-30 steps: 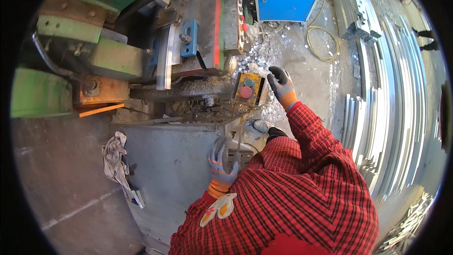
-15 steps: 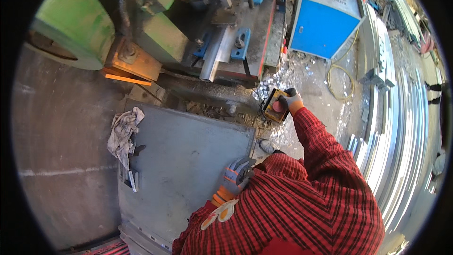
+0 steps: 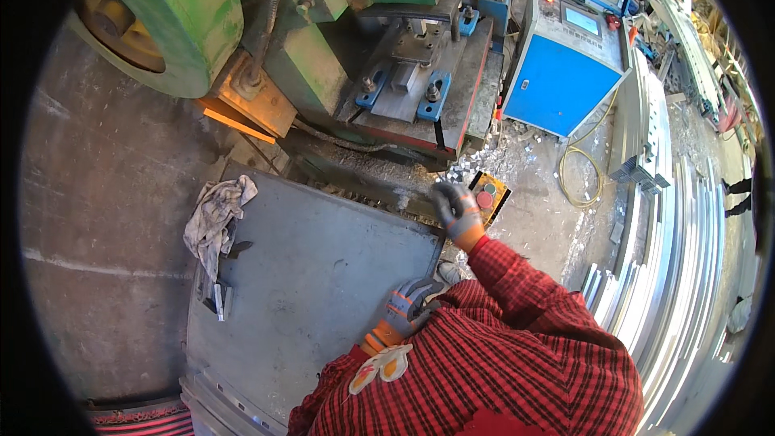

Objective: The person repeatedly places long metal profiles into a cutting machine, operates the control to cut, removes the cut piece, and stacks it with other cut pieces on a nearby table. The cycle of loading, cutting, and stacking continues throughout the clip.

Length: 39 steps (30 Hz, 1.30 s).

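My right hand [image 3: 458, 211], in a grey and orange glove, is raised beside a yellow push-button box [image 3: 489, 197] with a red and a green button. Its fingers are stretched forward, slightly blurred, with nothing seen in them. My left hand [image 3: 406, 308], gloved alike, rests at the right edge of a grey metal table [image 3: 323, 258], close to my body. Its fingers are loosely bent and partly turned from view; no object shows in them. Ahead, a short metal profile [image 3: 405, 77] sits on the press bed between two blue clamps [image 3: 433, 97].
A crumpled rag [image 3: 216, 214] and a small metal piece [image 3: 221, 302] lie on the table's left side. The green press [image 3: 182, 8] stands ahead. A blue control cabinet [image 3: 557, 73], yellow hose [image 3: 599, 178] and long metal profiles [image 3: 678, 258] are to the right.
My right hand has left the button box and moved left. The long metal profile no longer juts past the front of the press bed. My left hand stays at the table edge.
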Available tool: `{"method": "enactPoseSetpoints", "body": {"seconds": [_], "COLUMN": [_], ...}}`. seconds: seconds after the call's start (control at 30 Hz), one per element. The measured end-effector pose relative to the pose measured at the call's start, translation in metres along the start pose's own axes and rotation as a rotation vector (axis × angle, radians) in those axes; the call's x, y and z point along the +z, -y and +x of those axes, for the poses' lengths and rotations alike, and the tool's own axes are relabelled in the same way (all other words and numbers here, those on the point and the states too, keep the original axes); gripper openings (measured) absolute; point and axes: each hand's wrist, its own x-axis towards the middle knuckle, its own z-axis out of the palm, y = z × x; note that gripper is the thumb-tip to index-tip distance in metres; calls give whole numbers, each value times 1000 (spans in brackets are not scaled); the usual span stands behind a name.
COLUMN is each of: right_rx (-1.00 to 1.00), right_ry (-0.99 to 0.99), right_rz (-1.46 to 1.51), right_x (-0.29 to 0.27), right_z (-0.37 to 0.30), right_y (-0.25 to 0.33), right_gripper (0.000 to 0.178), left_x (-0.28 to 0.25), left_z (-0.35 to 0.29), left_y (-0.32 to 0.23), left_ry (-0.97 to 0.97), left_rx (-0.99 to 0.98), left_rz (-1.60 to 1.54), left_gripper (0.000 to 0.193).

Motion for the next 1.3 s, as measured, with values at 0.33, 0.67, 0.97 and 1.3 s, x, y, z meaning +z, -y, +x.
{"method": "enactPoseSetpoints", "body": {"seconds": [0.33,0.67,0.97,1.3], "right_rx": [89,183,534,724], "right_ry": [299,-448,-229,-112], "right_rz": [-48,-237,185,-127], "right_x": [17,-68,-59,-76], "right_z": [-16,9,-3,21], "right_y": [14,-81,-201,-180], "right_gripper": [23,25,51,58], "left_x": [9,10,9,6], "left_z": [-5,1,-4,5], "left_y": [7,4,7,7], "left_ry": [-63,-108,-77,-71], "left_rx": [12,40,22,64], "left_rz": [-3,-58,20,25], "left_gripper": [41,34,38,37]}}
